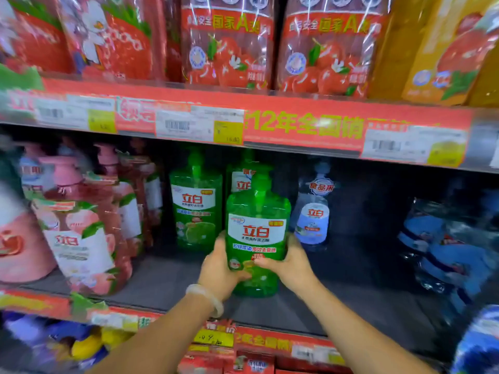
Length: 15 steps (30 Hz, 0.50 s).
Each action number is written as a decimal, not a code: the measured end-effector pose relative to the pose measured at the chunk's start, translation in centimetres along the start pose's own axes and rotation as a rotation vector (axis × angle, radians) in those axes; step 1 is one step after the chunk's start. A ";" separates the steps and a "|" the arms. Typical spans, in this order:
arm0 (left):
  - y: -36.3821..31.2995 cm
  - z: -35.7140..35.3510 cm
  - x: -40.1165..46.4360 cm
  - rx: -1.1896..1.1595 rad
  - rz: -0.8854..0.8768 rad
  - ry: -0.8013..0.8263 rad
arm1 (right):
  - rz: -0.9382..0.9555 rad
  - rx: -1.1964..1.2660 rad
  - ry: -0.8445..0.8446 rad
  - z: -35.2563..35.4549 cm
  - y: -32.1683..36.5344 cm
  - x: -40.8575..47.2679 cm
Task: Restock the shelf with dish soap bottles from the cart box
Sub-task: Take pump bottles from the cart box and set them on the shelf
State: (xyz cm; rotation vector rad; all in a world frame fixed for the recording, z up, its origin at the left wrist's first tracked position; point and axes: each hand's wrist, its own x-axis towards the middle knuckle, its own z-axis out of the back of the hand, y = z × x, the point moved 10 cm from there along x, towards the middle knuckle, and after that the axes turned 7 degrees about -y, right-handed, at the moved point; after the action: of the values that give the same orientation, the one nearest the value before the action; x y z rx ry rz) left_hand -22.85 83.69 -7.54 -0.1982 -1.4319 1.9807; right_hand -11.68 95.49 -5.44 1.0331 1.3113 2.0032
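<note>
Gripping with both hands: the left hand (219, 268) and right hand (290, 261) clasp the lower body of a green dish soap bottle (258, 233), fingers curled round its sides. Bottle stands upright, pump uppermost, over the near part of the shelf (162, 282). Two more green bottles (195, 203) stand farther back, to the left and directly behind; the open slot appears to lie straight ahead. Whether the base touches the shelf cannot be told. Cart box not visible; edges blurred.

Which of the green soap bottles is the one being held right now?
The front green bottle, gripped by the left hand and right hand; the other two stand untouched behind it.
</note>
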 end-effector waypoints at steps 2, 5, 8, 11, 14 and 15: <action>0.7 -0.5 1.4 -0.018 -0.002 0.004 | 0.001 -0.042 -0.061 0.0 -0.9 1.1; 1.1 -1.1 3.2 -0.003 -0.038 0.002 | -0.019 -0.129 -0.084 -0.4 -2.1 2.5; 1.9 -1.2 4.5 0.021 -0.049 -0.052 | -0.052 -0.216 -0.051 -1.2 -3.0 4.0; 3.0 -1.4 5.7 0.058 -0.012 -0.113 | -0.084 -0.238 -0.035 -1.8 -3.4 5.3; 3.6 -1.1 6.2 0.101 0.026 -0.168 | -0.090 -0.240 -0.028 -2.3 -3.7 6.1; 3.5 -0.3 6.2 0.100 0.016 -0.222 | -0.087 -0.235 -0.030 -2.4 -3.7 6.3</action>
State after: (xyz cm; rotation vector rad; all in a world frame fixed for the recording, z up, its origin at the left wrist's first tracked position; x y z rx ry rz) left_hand -28.93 87.08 -9.15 0.0564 -1.4652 2.1350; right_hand -17.19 100.50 -7.45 0.8781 1.0566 2.0108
